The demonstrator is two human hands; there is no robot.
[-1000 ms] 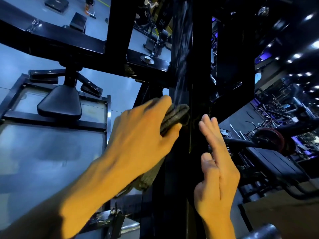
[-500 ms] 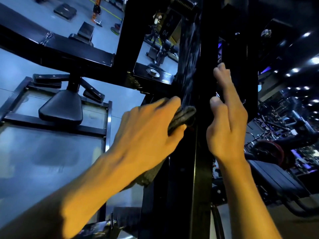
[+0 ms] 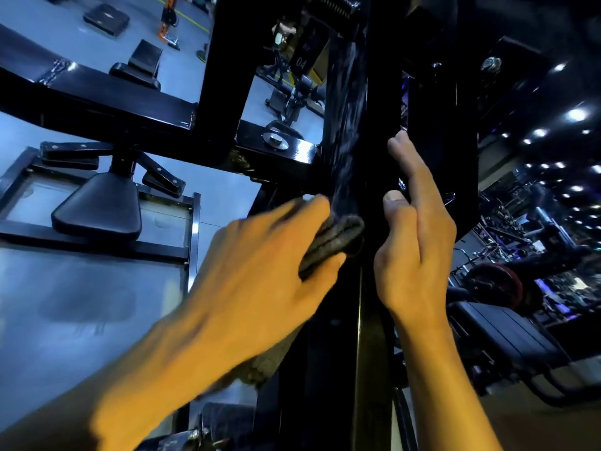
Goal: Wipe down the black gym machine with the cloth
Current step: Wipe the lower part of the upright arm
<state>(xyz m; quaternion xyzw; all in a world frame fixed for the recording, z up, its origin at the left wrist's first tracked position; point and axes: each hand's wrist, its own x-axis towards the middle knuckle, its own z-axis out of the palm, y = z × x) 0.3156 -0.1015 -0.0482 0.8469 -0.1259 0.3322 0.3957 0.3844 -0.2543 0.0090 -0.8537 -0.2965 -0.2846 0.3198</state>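
The black gym machine (image 3: 349, 125) fills the middle of the view, its tall upright post running from the top edge down between the 2 hands, with streaks of wet sheen on its face above them. The left hand (image 3: 260, 265) grips a folded grey cloth (image 3: 335, 239), fingers and thumb curled round it, and presses the folded edge against the left face of the post; a loose tail of the cloth hangs below the palm near the wrist. The right hand (image 3: 416, 242) is just across the post from the cloth, holding nothing, its fingers straight and pointing up along the right side of the upright, the thumb tucked in beside the palm; whether the fingertips actually touch the metal cannot be told in the dark. A horizontal black beam (image 3: 107, 102) of the same frame crosses the upper left and meets the post at a bolted plate (image 3: 276, 141). Below that beam sits a black padded seat (image 3: 100, 206) on a bracket, above a rectangular frame on the pale floor (image 3: 65, 304). At the right, well apart from the hands, a dark bench (image 3: 507, 333) and a red weight plate (image 3: 497, 284) show under rows of ceiling lights (image 3: 575, 113).
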